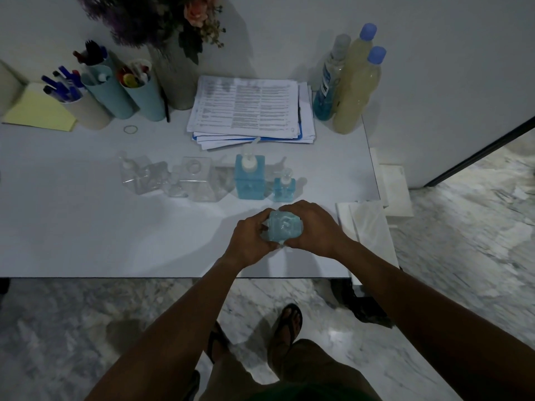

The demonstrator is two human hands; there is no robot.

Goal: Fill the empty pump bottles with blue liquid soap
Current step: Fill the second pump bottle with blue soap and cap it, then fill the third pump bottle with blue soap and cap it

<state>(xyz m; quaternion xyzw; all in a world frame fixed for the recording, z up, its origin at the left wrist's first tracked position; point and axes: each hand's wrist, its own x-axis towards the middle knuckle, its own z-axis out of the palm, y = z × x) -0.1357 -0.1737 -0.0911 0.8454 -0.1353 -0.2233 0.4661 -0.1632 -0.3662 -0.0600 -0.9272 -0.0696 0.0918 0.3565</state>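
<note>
Both my hands hold one small clear bottle of blue soap (pixel 283 228) above the white table (pixel 86 227), tilted towards me. My left hand (pixel 251 240) grips its left side and my right hand (pixel 314 227) grips its right side and lower end. Behind it stand a tall pump bottle full of blue soap (pixel 249 176) and a small blue-filled pump bottle (pixel 284 188). To their left sit clear empty pump bottles, one small (pixel 135 176) and one larger (pixel 198 180). A big bottle with blue liquid (pixel 328 88) stands at the back right.
A stack of printed papers (pixel 249 108) lies at the back. Two pale yellow bottles with blue caps (pixel 354 91), pen cups (pixel 115 91), a flower vase (pixel 173 70), a yellow notepad (pixel 37 110) and a rubber band (pixel 130 129) line the back. White boxes (pixel 376 206) sit by the right edge.
</note>
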